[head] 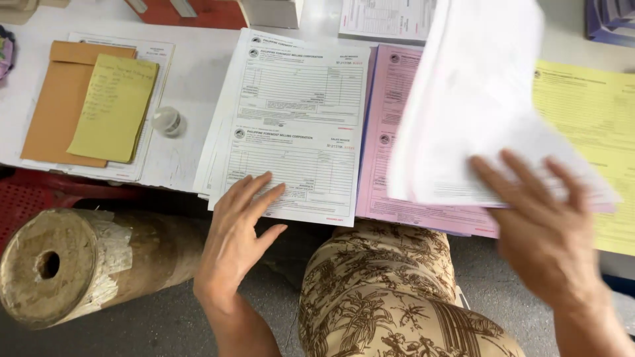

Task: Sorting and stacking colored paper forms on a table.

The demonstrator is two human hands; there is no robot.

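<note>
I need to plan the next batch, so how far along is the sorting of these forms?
Already laid out: a white pile, a pink pile and a yellow pile side by side on the table. In hand: the right hand lifts a blurred sheaf of sheets above the pink pile, while the left hand rests on the white pile's near edge. How much remains cannot be told.

white forms (291, 125), pink forms (390, 172), yellow sheet (595, 132), brown floral trousers (383, 291)

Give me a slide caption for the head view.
Left hand rests on white forms; right hand lifts blurred sheets.
</note>
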